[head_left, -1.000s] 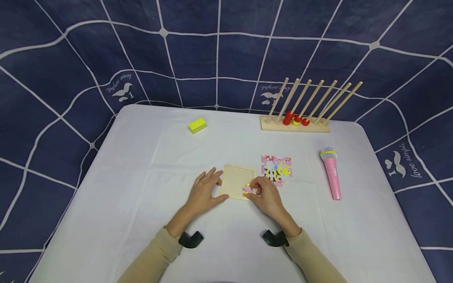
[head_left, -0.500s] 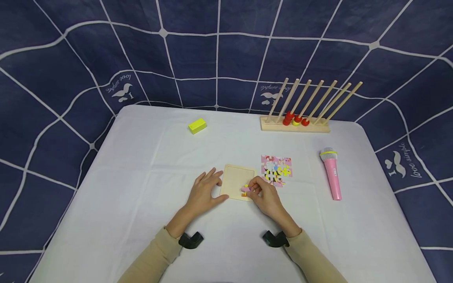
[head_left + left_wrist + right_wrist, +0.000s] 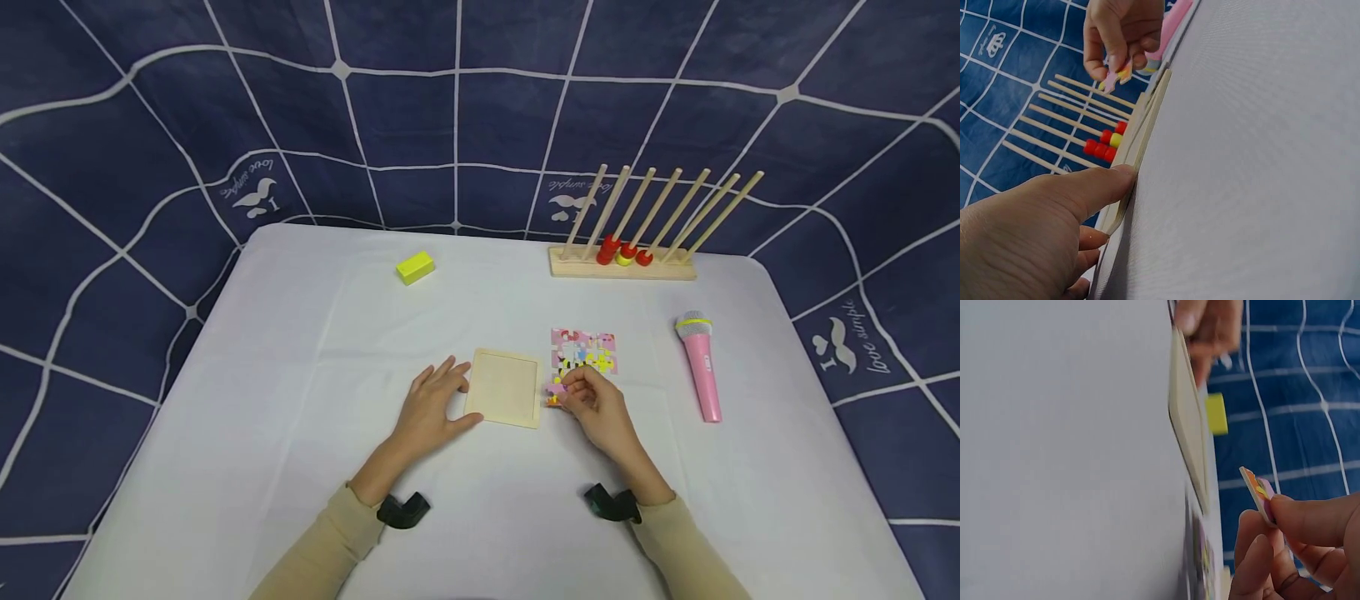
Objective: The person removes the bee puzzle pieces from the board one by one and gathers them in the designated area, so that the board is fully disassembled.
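Observation:
My right hand (image 3: 600,412) pinches a puzzle piece (image 3: 1259,490), pink with orange and yellow, between thumb and fingers. In the head view that piece is just right of the square wooden puzzle tray (image 3: 506,387) and overlaps the lower left of the partly joined jigsaw puzzle (image 3: 577,346). The right wrist view shows it raised above the tabletop. My left hand (image 3: 427,408) rests at the tray's left side, fingers spread, with the thumb (image 3: 1116,178) against its edge. Bare wood shows across the tray's recess. Part of the puzzle is hidden behind my right hand.
At the back right stands a wooden peg rack (image 3: 622,267) with red and yellow beads on its rods. A pink toy microphone (image 3: 701,371) lies to the right. A yellow block (image 3: 416,267) sits at the back left of the white-covered table (image 3: 300,417).
The right hand has lifted the puzzle piece out of the tray's lower right area and moved it right, toward the joined puzzle. The left hand has stayed at the tray.

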Available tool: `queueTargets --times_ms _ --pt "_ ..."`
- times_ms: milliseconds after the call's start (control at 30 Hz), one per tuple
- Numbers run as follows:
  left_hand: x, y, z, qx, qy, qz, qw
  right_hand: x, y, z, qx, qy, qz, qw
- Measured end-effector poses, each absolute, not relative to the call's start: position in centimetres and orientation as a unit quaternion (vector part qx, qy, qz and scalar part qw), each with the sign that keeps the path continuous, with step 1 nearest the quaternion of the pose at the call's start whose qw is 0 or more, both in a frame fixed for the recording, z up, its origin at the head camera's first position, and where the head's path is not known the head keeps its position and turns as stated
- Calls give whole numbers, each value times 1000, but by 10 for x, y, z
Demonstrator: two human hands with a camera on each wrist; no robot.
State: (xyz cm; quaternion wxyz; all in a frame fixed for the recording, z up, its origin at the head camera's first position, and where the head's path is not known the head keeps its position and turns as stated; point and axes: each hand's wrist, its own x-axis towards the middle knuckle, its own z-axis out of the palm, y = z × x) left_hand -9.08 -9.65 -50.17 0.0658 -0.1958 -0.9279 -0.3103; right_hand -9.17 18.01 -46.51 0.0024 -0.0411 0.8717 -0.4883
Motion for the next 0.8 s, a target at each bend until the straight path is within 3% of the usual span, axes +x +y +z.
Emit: queueTargets --times_ms 433,800 --pt "-90 -98 -501 -196 -926 -317 64 -105 241 -461 115 872 -475 -33" --pt "-91 -97 -501 -197 -928 -312 62 -106 254 -474 123 901 -416 -14"
